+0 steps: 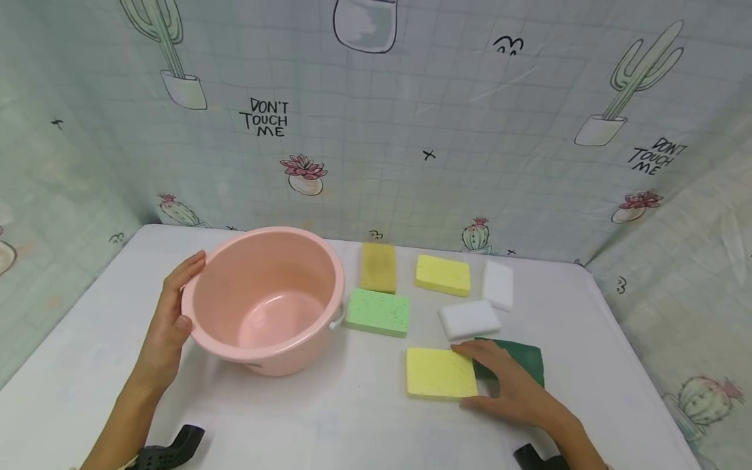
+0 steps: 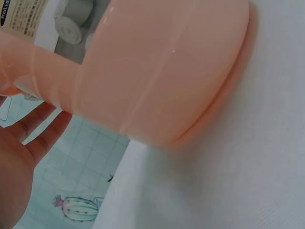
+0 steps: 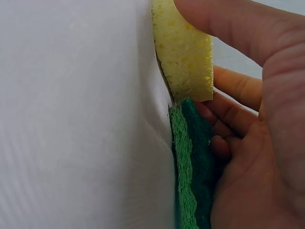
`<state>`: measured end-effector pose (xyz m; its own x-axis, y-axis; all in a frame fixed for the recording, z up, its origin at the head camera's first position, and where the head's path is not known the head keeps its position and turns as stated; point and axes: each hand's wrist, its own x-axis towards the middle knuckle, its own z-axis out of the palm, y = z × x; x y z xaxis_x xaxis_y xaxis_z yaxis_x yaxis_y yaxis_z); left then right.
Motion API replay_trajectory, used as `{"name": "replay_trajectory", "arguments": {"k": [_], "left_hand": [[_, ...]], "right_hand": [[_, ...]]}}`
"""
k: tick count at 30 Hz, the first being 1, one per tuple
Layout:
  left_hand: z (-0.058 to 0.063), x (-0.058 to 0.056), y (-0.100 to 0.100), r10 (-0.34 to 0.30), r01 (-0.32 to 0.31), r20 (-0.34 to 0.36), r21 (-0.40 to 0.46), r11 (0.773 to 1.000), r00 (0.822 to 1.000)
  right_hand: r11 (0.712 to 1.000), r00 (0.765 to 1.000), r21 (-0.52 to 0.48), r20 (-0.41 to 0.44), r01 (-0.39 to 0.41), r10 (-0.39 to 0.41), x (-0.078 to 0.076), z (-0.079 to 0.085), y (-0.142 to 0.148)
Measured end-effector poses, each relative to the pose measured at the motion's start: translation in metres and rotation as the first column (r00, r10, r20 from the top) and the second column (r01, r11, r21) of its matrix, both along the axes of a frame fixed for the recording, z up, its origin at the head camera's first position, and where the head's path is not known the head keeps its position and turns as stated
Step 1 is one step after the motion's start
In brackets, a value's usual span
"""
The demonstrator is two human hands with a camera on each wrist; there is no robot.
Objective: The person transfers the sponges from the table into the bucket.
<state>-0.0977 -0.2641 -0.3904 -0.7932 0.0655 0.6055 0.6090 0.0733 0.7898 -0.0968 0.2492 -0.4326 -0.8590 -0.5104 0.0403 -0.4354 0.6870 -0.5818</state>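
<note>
A pink bucket [image 1: 276, 352] stands at the left of the table. My left hand [image 1: 167, 326] rests against its left side, fingers extended along the rim and thumb at the rim's outer edge. In the left wrist view, fingers [image 2: 50, 131] touch the bucket's wall under the rim. My right hand [image 1: 511, 385] pinches the right end of a yellow sponge [image 1: 440, 373], thumb on the near edge and fingers on the far edge. Partly under that hand lies a dark green scouring sponge [image 1: 519, 359], its lighter green side edge showing in the right wrist view.
Behind the held sponge lie a light green sponge [image 1: 378, 312], a mustard sponge [image 1: 378, 267], another yellow sponge [image 1: 442, 275] and two white sponges [image 1: 469, 320]. A cactus-print cloth [image 1: 376, 130] hangs at the back and sides of the white table [image 1: 352, 431].
</note>
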Motion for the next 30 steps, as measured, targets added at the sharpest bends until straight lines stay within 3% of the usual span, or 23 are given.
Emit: {"name": "replay_trajectory", "arguments": {"k": [5, 10, 20, 30], "left_hand": [[0.000, 0.001, 0.004, -0.010, 0.010, -0.035, 0.010, 1.000, 0.999], [0.000, 0.001, 0.008, 0.030, -0.031, 0.016, 0.056, 0.998, 0.999], [-0.006, -0.001, 0.011, 0.001, -0.001, -0.008, 0.118, 0.993, 1.000], [-0.008, -0.001, 0.011, -0.010, 0.012, -0.027, 0.087, 0.996, 1.000]], "right_hand": [[1.000, 1.000, -0.003, -0.023, 0.011, -0.011, 0.000, 0.001, -0.001], [0.999, 0.999, -0.035, -0.026, 0.023, -0.023, 0.001, 0.004, -0.003], [0.995, 0.999, -0.095, -0.041, 0.028, -0.032, 0.001, 0.007, -0.007], [0.982, 0.991, -0.181, -0.130, -0.059, 0.036, -0.010, 0.036, -0.019]]}}
